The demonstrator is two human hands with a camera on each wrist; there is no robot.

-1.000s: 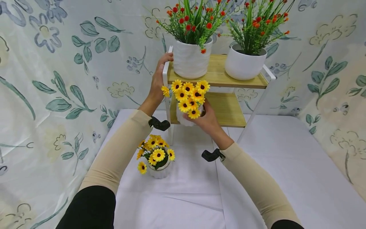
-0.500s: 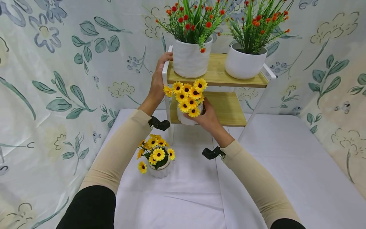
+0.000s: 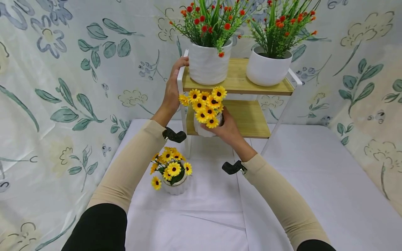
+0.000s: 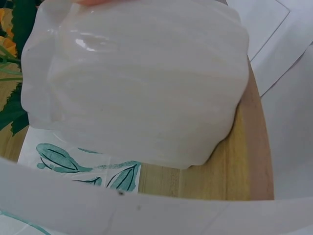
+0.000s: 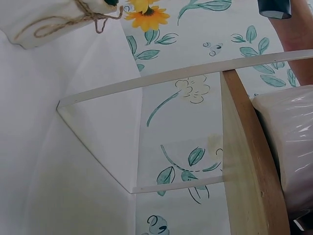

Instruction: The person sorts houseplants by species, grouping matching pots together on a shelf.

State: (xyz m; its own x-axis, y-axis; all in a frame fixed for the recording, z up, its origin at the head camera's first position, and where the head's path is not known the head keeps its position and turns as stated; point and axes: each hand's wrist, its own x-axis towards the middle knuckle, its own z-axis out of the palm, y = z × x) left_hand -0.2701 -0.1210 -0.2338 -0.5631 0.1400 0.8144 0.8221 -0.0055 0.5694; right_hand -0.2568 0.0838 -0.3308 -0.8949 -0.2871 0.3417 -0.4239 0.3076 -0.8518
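A two-tier plant stand (image 3: 240, 69) with wooden boards and a white frame stands at the back. My left hand (image 3: 171, 92) grips the stand's left side frame near the top, its fingertips reaching over the bar. On the lower board (image 3: 251, 116), at the left front, is a white ribbed flowerpot (image 3: 201, 130) with yellow flowers (image 3: 204, 106). My right hand (image 3: 230, 129) holds this pot from its right side, thumb in front. In the left wrist view, the pot (image 4: 142, 83) sits close over the board, with a fingertip (image 4: 93, 1) at its top edge.
Two white pots, the left one (image 3: 208, 66) and the right one (image 3: 268, 69), carry red-flowered plants on the upper board. Another white flowerpot (image 3: 176, 188) with yellow flowers stands on the white cloth (image 3: 213, 223) in front of the stand. Floral fabric (image 3: 78, 139) hangs behind.
The yellow flowers of the held pot have turned slightly, and the pot has shifted a little. Both hands keep their hold in nearly the same place.
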